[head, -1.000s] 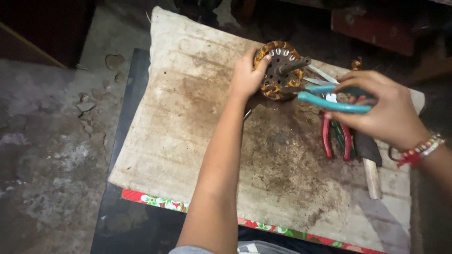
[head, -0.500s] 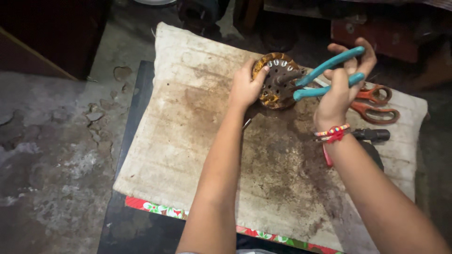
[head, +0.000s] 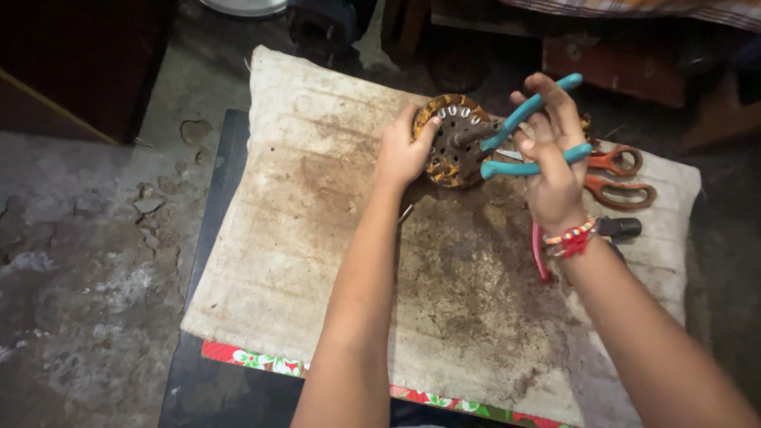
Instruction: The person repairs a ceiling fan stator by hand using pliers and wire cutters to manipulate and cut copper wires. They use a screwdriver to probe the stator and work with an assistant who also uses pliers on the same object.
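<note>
Left hand [head: 403,152]: arm extended forward, fingers curled in grip. Right hand [head: 551,162]: raised, fingers wrapped closed, wrist banded.

**Where things sit on the pad**

A stained pad [head: 317,261] lies on a low dark table [head: 218,238], with a patterned cloth edge [head: 261,361] showing under its near side. On the far middle of the pad stands a round motor core [head: 448,143]. The left hand [head: 404,154] grips its left rim; the right hand [head: 551,170] is just right of it, holding pliers [head: 527,147] whose tip meets the core's shaft. Right of the right hand lie scissors [head: 626,178] (partly hidden behind the fingers). Nearer, beside the right wrist, lie a second pair of pliers [head: 541,254] and a dark-handled tool [head: 620,228].
</note>
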